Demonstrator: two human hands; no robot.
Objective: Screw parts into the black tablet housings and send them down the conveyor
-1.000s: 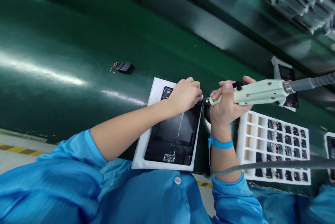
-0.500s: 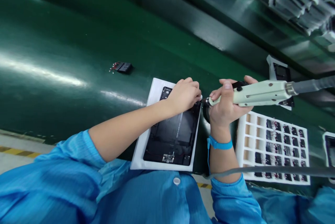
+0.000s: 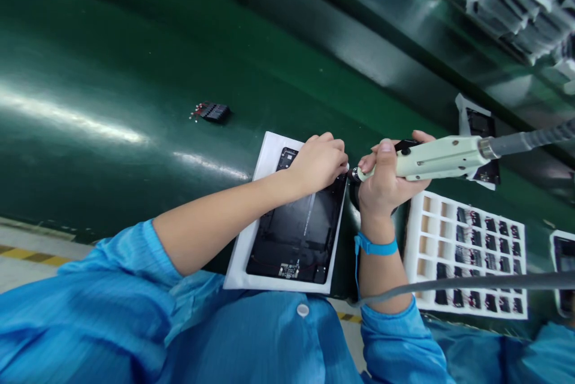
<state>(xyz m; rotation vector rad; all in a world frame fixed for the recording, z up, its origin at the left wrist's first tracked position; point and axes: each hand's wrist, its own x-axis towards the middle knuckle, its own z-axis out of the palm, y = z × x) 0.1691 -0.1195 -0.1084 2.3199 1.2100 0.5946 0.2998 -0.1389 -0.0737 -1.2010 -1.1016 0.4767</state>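
A black tablet back (image 3: 299,231) lies in a white foam tray (image 3: 245,252) on the green belt in front of me. My left hand (image 3: 318,162) rests curled on the tablet's far right corner, fingers pinched together over something I cannot make out. My right hand (image 3: 386,180) is wrapped round a pale green electric screwdriver (image 3: 435,159), whose tip points left at that same corner, right beside my left fingers. A grey hose runs from the tool off to the right.
A white compartment tray (image 3: 467,252) with several small black parts sits to the right. Further tablets in white trays (image 3: 478,126) lie on the belt beyond it. A small black connector part (image 3: 213,111) lies alone at left. Stacked trays (image 3: 525,0) fill the top right.
Almost nothing differs. Both hands stay at the tablet's corner, and the screwdriver has tilted slightly; the view has shifted a little.
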